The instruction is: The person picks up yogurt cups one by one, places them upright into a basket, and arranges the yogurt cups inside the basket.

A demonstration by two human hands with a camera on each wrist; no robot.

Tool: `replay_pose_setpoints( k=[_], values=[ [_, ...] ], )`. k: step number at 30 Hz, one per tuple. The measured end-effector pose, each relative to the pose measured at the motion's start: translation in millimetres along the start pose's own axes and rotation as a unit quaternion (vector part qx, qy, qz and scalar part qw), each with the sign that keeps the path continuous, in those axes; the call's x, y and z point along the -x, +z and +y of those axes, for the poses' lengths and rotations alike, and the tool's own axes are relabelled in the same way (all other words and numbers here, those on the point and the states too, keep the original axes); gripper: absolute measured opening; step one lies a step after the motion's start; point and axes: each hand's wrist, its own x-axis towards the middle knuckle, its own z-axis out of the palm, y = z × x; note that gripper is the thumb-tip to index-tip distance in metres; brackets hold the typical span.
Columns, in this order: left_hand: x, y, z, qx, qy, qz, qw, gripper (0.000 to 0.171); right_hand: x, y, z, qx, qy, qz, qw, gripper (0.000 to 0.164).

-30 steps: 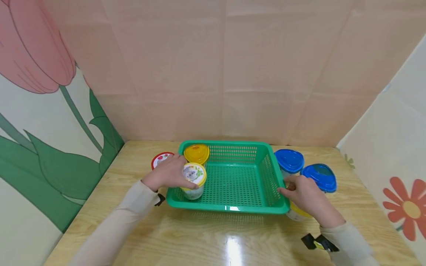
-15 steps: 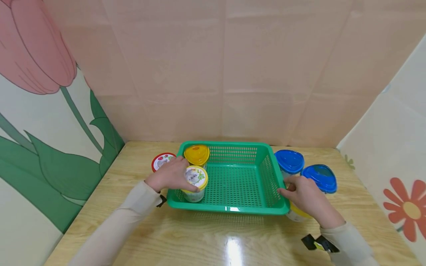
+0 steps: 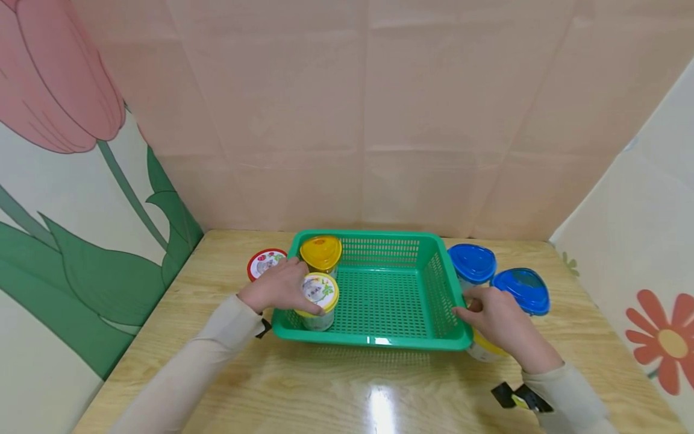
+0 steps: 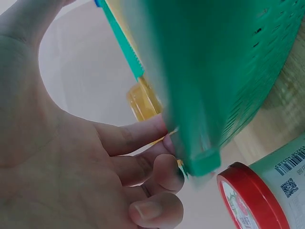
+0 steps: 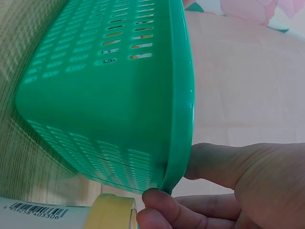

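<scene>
Although glossy, wood-grain table (image 3: pixel 303 392) under green basket (image 3: pixel 423 344), pinkish wall (image 3: pixel 379 120) behind.

Both sleeves (image 3: pixel 184 371) long, plain cream-beige, fairly snug, with a crosswise crease behind the left cuff (image 3: pixel 234 317). Small black angular piece (image 3: pixel 262 327) shows at the left wrist, mostly hidden; the right wrist unit (image 3: pixel 537 399) is two black pointed flaps, roughly bow-tie-shaped, yellow patch (image 3: pixel 518 400) between. Left hand (image 3: pixel 279 286) and right hand (image 3: pixel 492 316) bare, one short left nail (image 4: pixel 148 210) visible.
</scene>
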Motion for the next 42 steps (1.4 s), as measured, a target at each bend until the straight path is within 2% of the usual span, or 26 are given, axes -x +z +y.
replay_pose_setpoints(
  k=[6,13,22,33,42],
  values=[
    [0.3,0.4,-0.1,-0.007,0.005,0.002,1.0000,0.075,0.9,1.2,0.3,-0.004,-0.001,-0.003,1.000,0.024],
    [-0.5,1.4,0.3,-0.020,0.006,0.002,0.9998,0.077,0.1,-1.1,1.4,-0.005,0.000,-0.004,1.000,0.033],
    [0.0,1.7,2.3,-0.021,0.006,-0.004,0.9997,0.076,0.8,-1.1,1.3,-0.005,-0.002,-0.004,1.000,0.034],
    [0.5,1.2,0.4,-0.017,0.011,-0.005,0.9998,0.077,2.1,-0.8,1.2,-0.005,-0.004,0.001,1.000,0.030],
    [1.3,2.6,-1.3,0.001,0.030,0.003,0.9996,0.083,2.0,-0.7,1.0,-0.005,-0.009,0.004,1.000,0.023]
  ],
)
